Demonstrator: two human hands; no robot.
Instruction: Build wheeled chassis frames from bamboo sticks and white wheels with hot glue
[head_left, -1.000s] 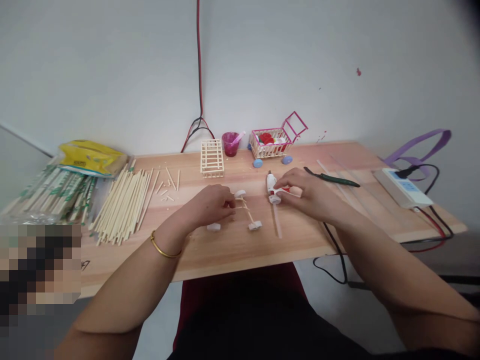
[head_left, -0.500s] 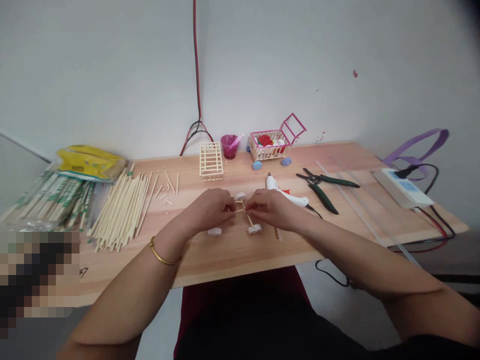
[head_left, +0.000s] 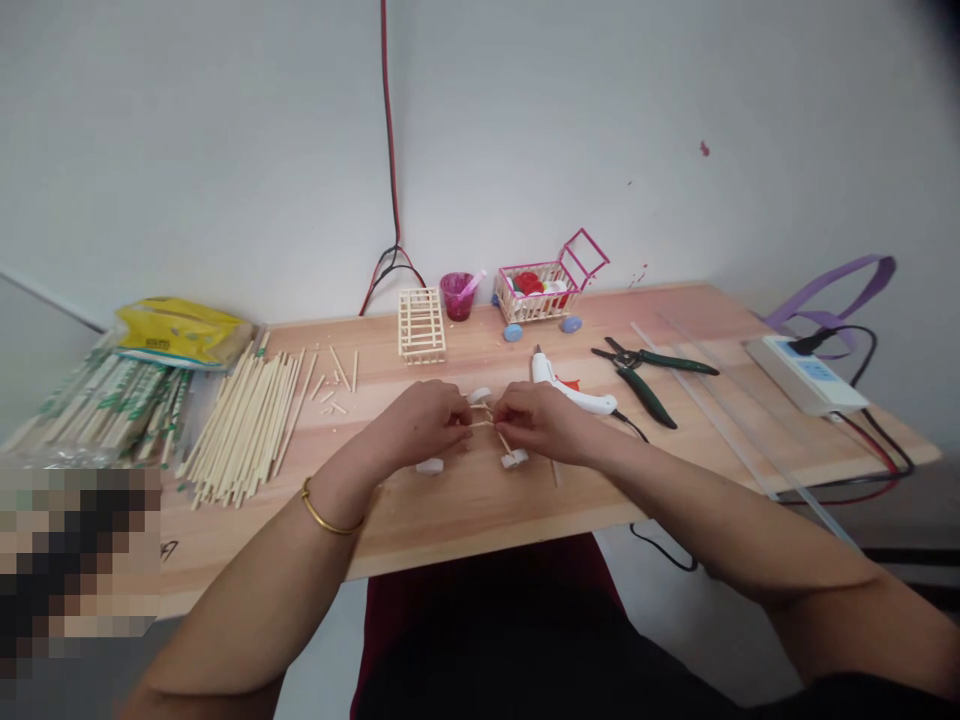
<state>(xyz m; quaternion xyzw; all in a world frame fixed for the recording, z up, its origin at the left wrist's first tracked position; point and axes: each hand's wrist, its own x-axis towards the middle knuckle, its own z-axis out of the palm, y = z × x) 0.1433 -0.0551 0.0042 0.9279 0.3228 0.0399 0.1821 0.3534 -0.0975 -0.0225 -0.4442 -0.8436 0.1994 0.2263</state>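
Note:
Between my hands is a small frame of thin wooden sticks (head_left: 507, 441) with white wheels (head_left: 514, 459) on its ends. My left hand (head_left: 433, 420) is closed, its fingertips pinching the frame from the left; another white wheel (head_left: 430, 466) shows just below it. My right hand (head_left: 531, 420) pinches the frame's sticks from the right, fingers pressed together. Fingers hide much of the frame's middle. A white glue gun (head_left: 574, 392) lies behind my right hand, its cord running under that forearm.
A bundle of wooden sticks (head_left: 244, 425) and a yellow packet (head_left: 180, 332) lie left. A slatted stick box (head_left: 421, 328), a purple cup (head_left: 457, 297) and a small wheeled cart (head_left: 537, 293) stand at the back. Green-handled cutters (head_left: 646, 375) and a power strip (head_left: 804, 376) are right.
My hands stay closed on the stick frame in nearly the same place. The near white wheel has shifted slightly right, and the view has moved a little.

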